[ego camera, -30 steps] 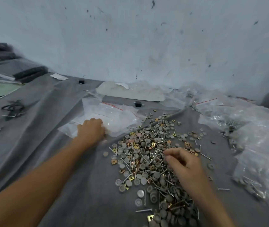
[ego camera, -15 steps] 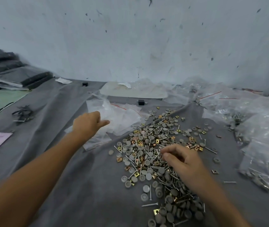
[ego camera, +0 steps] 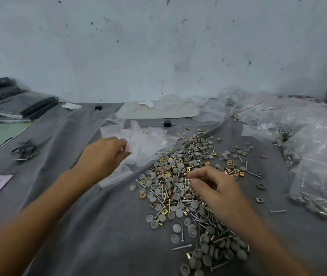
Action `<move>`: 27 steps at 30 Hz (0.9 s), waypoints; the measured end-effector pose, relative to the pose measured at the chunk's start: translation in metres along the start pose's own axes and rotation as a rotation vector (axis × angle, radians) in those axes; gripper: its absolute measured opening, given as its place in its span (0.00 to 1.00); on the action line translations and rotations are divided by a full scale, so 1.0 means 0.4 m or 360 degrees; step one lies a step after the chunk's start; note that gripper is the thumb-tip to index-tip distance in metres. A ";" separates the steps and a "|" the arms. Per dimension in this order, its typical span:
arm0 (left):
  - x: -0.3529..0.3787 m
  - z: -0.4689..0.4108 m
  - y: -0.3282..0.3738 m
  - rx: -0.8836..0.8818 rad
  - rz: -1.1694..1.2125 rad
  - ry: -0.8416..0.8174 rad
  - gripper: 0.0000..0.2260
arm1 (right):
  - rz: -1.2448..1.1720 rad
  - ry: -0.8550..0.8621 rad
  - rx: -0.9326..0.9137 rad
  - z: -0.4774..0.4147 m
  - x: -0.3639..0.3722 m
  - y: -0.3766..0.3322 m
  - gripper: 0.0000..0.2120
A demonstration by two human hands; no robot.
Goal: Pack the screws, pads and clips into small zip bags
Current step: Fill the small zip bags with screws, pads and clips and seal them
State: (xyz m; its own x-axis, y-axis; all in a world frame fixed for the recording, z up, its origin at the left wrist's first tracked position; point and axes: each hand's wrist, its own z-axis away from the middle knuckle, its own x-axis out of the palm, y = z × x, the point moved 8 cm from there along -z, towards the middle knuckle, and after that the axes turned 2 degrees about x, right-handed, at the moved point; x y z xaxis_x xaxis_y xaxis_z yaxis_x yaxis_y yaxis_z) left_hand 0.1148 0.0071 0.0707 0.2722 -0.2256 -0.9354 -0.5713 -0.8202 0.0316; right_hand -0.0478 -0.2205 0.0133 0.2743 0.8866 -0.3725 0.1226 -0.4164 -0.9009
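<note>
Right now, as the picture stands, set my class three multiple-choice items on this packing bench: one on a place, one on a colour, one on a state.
1. Where do the filled bags lie from the pile? A on its left; B under it; C on its right.
2. What colour are the round pads? A grey; B red; C blue.
3. How is the right hand? A flat on the cloth; B fingertips pinched over the pile; C raised high, fingers spread.
Answers: C, the filled bags crowd the right edge; A, every pad is grey; B, thumb and forefinger meet above the pile.
</note>
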 end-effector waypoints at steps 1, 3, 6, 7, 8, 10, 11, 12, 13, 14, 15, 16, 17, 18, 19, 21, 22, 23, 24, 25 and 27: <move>-0.002 0.031 0.057 0.0116 -0.0053 -0.0091 0.13 | -0.0045 0.0029 -0.0020 0.004 0.001 -0.014 0.03; 0.003 0.093 0.151 0.0276 -0.0168 -0.0256 0.10 | -0.0148 0.0032 -0.0009 0.011 0.011 -0.032 0.15; 0.004 0.156 0.252 0.0423 -0.0382 -0.0369 0.12 | -0.0058 -0.0043 0.0159 0.026 0.043 -0.023 0.33; 0.001 0.168 0.274 0.0438 -0.0434 -0.0387 0.11 | 0.0051 -0.0040 0.0189 0.031 0.048 -0.019 0.33; -0.002 0.177 0.288 0.0446 -0.0472 -0.0398 0.11 | 0.0135 -0.0024 0.0199 0.033 0.049 -0.017 0.28; -0.016 0.186 0.306 0.0470 -0.0474 -0.0352 0.08 | 0.0186 0.0011 0.0196 0.032 0.043 -0.012 0.13; -0.024 0.188 0.309 0.0468 -0.0447 -0.0315 0.06 | 0.0184 0.0015 0.0198 0.030 0.039 -0.007 0.08; -0.029 0.190 0.310 0.0447 -0.0422 -0.0298 0.05 | 0.0186 0.0020 0.0202 0.029 0.035 -0.004 0.06; -0.027 0.194 0.307 0.0419 -0.0413 -0.0311 0.05 | 0.0195 0.0030 0.0209 0.029 0.031 -0.004 0.07; -0.021 0.197 0.302 0.0397 -0.0401 -0.0321 0.06 | 0.0203 0.0033 0.0219 0.030 0.028 -0.004 0.08; -0.016 0.201 0.293 0.0370 -0.0358 -0.0308 0.08 | 0.0203 0.0030 0.0236 0.031 0.026 -0.004 0.08; -0.014 0.202 0.281 0.0342 -0.0268 -0.0283 0.09 | 0.0195 0.0026 0.0253 0.032 0.025 -0.002 0.08; -0.015 0.202 0.266 0.0314 -0.0167 -0.0267 0.10 | 0.0183 0.0030 0.0269 0.033 0.021 0.000 0.09; -0.010 0.205 0.249 0.0289 -0.0074 -0.0274 0.11 | 0.0164 0.0052 0.0280 0.034 0.014 0.002 0.09; -0.004 0.207 0.235 0.0272 0.0012 -0.0305 0.10 | 0.0136 0.0084 0.0298 0.034 0.005 0.004 0.10; 0.012 0.216 0.221 0.0280 0.0115 -0.0383 0.09 | 0.0022 0.0115 0.0355 0.032 -0.002 0.011 0.10; 0.015 0.220 0.218 0.0291 0.0142 -0.0376 0.09 | -0.0046 0.0095 0.0390 0.032 0.005 0.014 0.10; 0.017 0.225 0.217 0.0296 0.0169 -0.0356 0.10 | -0.0093 0.0065 0.0413 0.033 0.014 0.018 0.09; 0.020 0.231 0.217 0.0299 0.0202 -0.0337 0.10 | -0.0112 0.0046 0.0416 0.033 0.024 0.019 0.08; 0.024 0.237 0.217 0.0304 0.0222 -0.0317 0.11 | -0.0107 0.0040 0.0406 0.034 0.032 0.021 0.06; 0.033 0.248 0.218 0.0309 0.0219 -0.0271 0.14 | -0.0053 0.0043 0.0388 0.034 0.039 0.026 0.06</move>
State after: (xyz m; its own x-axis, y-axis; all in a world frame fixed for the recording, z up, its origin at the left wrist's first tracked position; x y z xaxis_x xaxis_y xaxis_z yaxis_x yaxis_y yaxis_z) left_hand -0.0084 -0.0152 0.0261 0.0574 -0.2229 -0.9732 -0.7359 -0.6682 0.1096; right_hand -0.0553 -0.2082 -0.0050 0.2997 0.8920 -0.3384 -0.1011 -0.3230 -0.9410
